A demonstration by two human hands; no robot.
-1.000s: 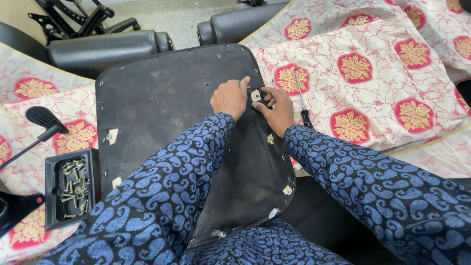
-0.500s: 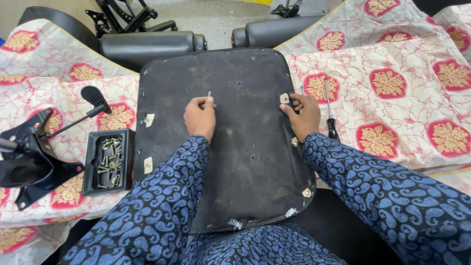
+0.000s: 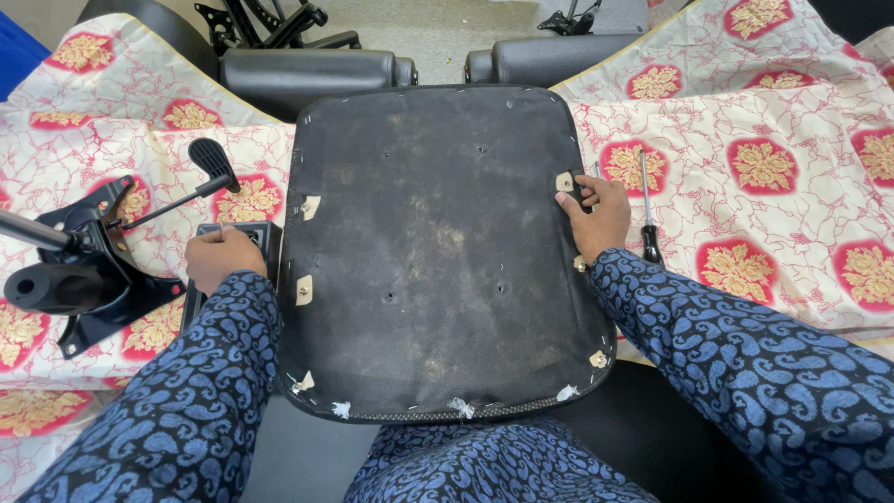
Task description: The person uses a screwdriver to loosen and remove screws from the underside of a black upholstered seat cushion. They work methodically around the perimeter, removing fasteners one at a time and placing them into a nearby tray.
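Left hand (image 3: 222, 258), fingers curled, rests over the black box (image 3: 244, 233) at 9 o'clock of the seat pan (image 3: 438, 251). Right hand (image 3: 596, 216) grips the pan's 3 o'clock edge at a beige tab (image 3: 564, 182). Screwdriver (image 3: 646, 207) lies just right, on patterned cloth (image 3: 764, 168). Chair mechanism (image 3: 84, 270) sits far left.

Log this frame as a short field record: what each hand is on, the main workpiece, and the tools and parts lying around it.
Workpiece: black upturned chair seat base, fabric stapled round its edge, resting on the person's lap
Left hand: over the small black tray left of the seat; contents hidden
Right hand: on the seat's right edge, beside a beige tab
Tool: black-handled screwdriver on the patterned cloth, right of the right hand
Parts: black chair tilt mechanism with lever at far left; black padded armrests beyond the seat
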